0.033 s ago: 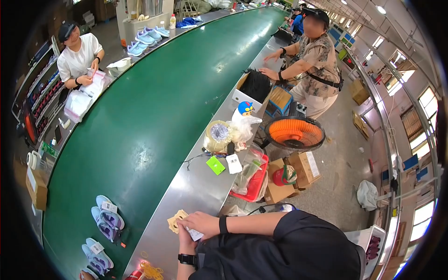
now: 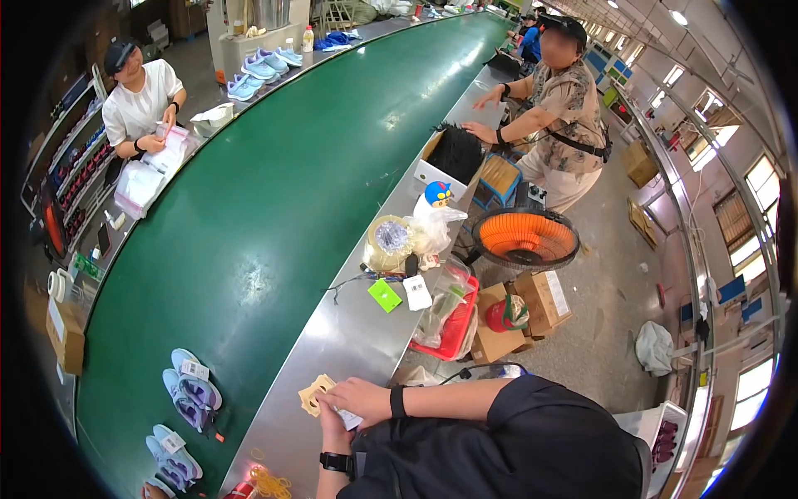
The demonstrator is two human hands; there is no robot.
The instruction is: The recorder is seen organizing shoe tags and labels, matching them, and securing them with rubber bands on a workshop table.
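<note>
My two hands are together over the metal ledge beside the green conveyor belt. My right hand [image 2: 366,398], with a black wristband, lies over the fingers of my left hand [image 2: 332,426], which has a black watch at its wrist. Between them is a white paper tag [image 2: 348,418], partly covered by the fingers. A cream-coloured cut-out card [image 2: 314,394] with dark holes sticks out beyond my fingertips; whether it is held or rests on the ledge I cannot tell. Yellow rubber bands [image 2: 271,482] lie on the ledge near my left forearm.
Tagged light-blue and purple sneakers [image 2: 193,389] sit on the green belt [image 2: 249,274]. Along the ledge are tape rolls [image 2: 391,235], a green card [image 2: 385,295], a white tag [image 2: 417,293] and a box of black strands [image 2: 453,155]. A fan [image 2: 525,239] stands beyond. Two people work nearby.
</note>
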